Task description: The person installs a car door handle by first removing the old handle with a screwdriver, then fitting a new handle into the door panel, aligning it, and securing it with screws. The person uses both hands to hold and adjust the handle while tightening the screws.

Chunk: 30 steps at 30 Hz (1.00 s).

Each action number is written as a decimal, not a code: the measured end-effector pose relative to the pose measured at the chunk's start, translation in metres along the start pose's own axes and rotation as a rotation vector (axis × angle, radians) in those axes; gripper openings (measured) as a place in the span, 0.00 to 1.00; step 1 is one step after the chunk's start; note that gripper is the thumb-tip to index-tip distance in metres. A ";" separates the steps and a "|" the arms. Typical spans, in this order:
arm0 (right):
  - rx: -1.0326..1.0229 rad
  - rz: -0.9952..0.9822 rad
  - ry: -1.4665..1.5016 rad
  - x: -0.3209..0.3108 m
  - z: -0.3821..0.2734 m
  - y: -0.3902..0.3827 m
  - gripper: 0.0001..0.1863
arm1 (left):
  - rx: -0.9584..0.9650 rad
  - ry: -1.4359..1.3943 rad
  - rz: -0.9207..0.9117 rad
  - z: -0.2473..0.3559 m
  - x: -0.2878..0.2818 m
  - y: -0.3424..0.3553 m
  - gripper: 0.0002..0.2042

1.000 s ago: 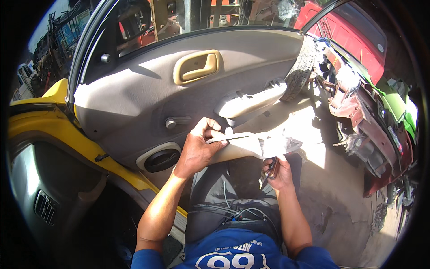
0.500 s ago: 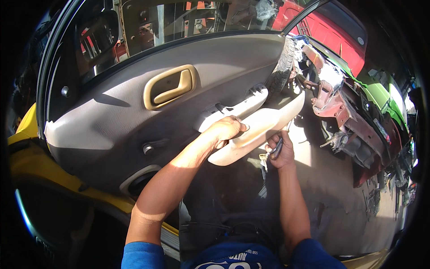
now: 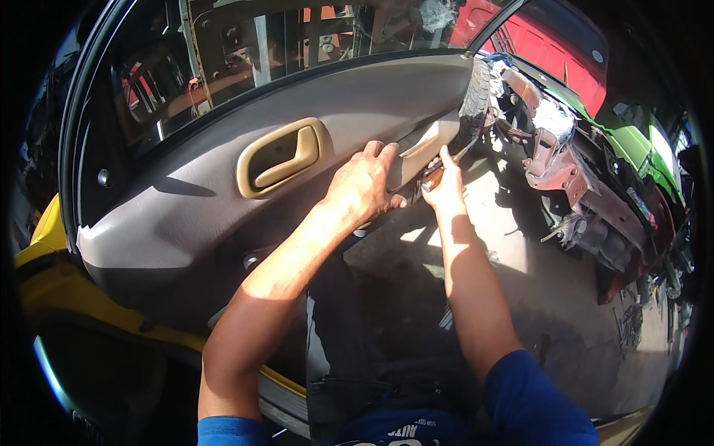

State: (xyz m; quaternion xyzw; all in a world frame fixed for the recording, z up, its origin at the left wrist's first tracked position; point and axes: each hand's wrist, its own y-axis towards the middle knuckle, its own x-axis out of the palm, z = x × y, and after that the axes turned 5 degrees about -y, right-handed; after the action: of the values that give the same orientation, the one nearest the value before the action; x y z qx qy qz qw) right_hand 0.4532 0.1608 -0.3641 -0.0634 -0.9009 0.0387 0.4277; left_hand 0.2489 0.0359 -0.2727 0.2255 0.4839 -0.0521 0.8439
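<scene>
A cream armrest (image 3: pixel 424 152) lies against the grey door panel (image 3: pixel 186 201). My left hand (image 3: pixel 361 186) is wrapped over its near end, fingers on top and thumb lower down. Just below the armrest's far part, my right hand (image 3: pixel 448 186) is closed round a tool with a dark brownish handle (image 3: pixel 432 178); its working end is hidden. Up and to the left of my left hand is a tan inner door handle (image 3: pixel 281 160) in its oval surround. The mount behind the armrest is covered now.
A window crank stub (image 3: pixel 251 260) sits low on the panel. Yellow bodywork (image 3: pixel 44 230) edges the left side. Beyond the door are a tyre (image 3: pixel 473 100), reddish car body parts (image 3: pixel 558 171), a green panel (image 3: pixel 643 145) and a red vehicle (image 3: pixel 565 56).
The armrest has moved up and away from me, from in front of the door onto the panel. Both hands went with it, and the right still holds the tool.
</scene>
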 end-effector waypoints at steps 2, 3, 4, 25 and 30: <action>-0.019 -0.014 -0.021 -0.003 0.002 0.001 0.12 | 0.034 0.115 0.001 0.001 0.005 -0.005 0.47; -0.012 0.014 -0.029 -0.005 0.002 0.000 0.12 | 0.057 0.168 -0.003 0.000 0.007 -0.007 0.46; -0.026 0.007 -0.040 -0.006 0.001 -0.001 0.12 | 0.076 0.148 0.022 -0.003 0.008 -0.008 0.43; 0.069 0.137 -0.649 -0.029 -0.015 0.009 0.11 | 0.046 0.253 0.126 -0.048 0.060 -0.009 0.23; 0.069 0.128 -0.707 -0.041 -0.013 0.001 0.10 | 0.130 0.331 0.089 -0.058 0.075 -0.012 0.25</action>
State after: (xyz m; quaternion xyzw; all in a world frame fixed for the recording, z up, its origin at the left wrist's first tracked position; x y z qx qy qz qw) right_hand 0.4888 0.1561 -0.3876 -0.0880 -0.9854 0.1156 0.0884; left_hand 0.2388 0.0598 -0.3647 0.3064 0.6015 -0.0080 0.7377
